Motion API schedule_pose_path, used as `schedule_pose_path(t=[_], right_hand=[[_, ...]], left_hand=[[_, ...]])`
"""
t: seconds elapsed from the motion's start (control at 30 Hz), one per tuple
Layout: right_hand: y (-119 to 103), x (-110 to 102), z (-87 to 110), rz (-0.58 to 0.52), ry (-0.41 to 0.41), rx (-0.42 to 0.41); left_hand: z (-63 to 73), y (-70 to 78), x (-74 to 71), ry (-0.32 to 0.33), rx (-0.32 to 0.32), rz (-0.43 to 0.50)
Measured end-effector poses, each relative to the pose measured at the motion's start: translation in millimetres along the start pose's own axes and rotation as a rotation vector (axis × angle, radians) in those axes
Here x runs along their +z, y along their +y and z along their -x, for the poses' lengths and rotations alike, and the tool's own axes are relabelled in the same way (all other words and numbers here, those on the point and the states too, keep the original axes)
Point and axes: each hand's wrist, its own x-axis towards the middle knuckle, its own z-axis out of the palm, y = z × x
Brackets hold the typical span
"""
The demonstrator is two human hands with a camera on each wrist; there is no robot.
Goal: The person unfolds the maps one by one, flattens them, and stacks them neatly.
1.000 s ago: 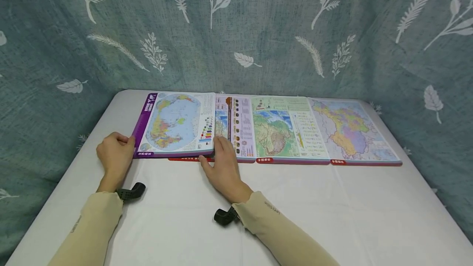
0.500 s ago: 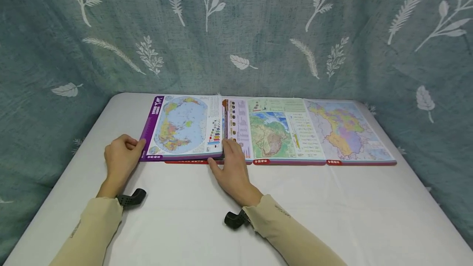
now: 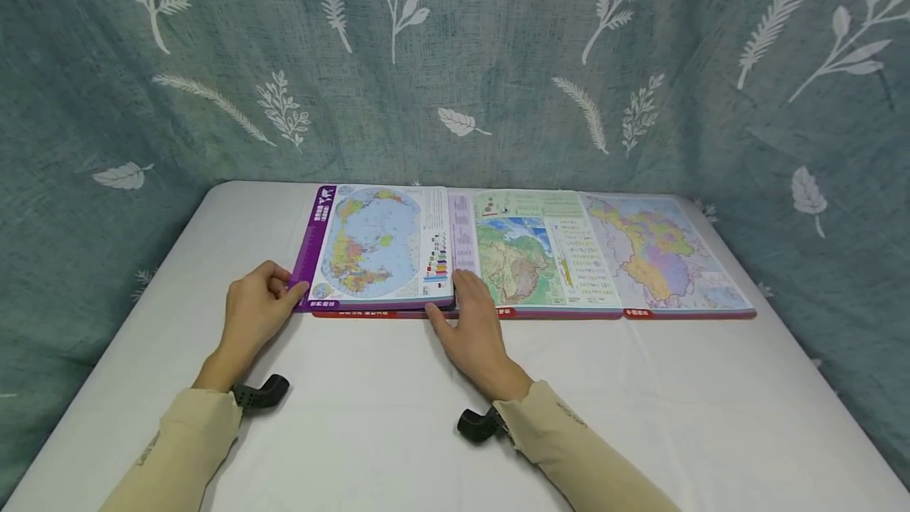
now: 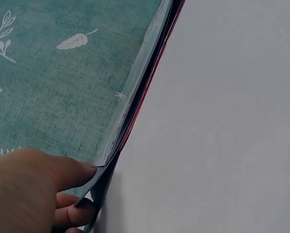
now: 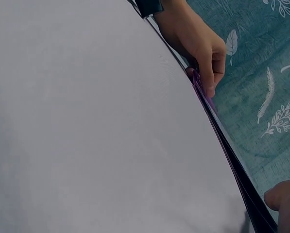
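A world map [image 3: 384, 243] with a purple left border lies on top of another map, whose red-lettered bottom edge [image 3: 366, 314] shows beneath it. My left hand [image 3: 259, 318] pinches the purple border near its lower left corner. In the left wrist view the thumb [image 4: 74, 172] is above the sheet and the fingertips are under it. At the lower right corner, my right hand [image 3: 476, 334] rests with fairly straight fingers along the world map's right edge. The right wrist view shows only part of this hand, the thumb [image 5: 280, 196] by the edge.
To the right lie a green and blue relief map [image 3: 522, 259] and a multicoloured map [image 3: 654, 251], side by side along the back of the white table [image 3: 370, 433]. A blue-green leaf-patterned curtain [image 3: 455, 62] hangs behind and at the sides.
The world map has slid to the right with both hands, covering more of the map beneath. Its left border now stands nearer the lower map's left end. The view has shifted slightly.
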Motion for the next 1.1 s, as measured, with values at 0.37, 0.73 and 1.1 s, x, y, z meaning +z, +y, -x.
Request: schedule_pose_path(t=[0.37, 0.73, 1.1], right_hand=[[7.8, -10.4, 4.5, 0.015, 0.026, 0.017], [15.4, -17.1, 11.7, 0.002, 0.055, 0.012], [23.3, -25.7, 13.2, 0.001, 0.074, 0.011]], left_hand=[[1.9, 7.3, 6.2, -0.054, 0.067, -0.018], [5.7, 16.4, 8.9, -0.113, 0.099, -0.033], [4.0, 20.4, 13.3, -0.164, 0.126, -0.043]])
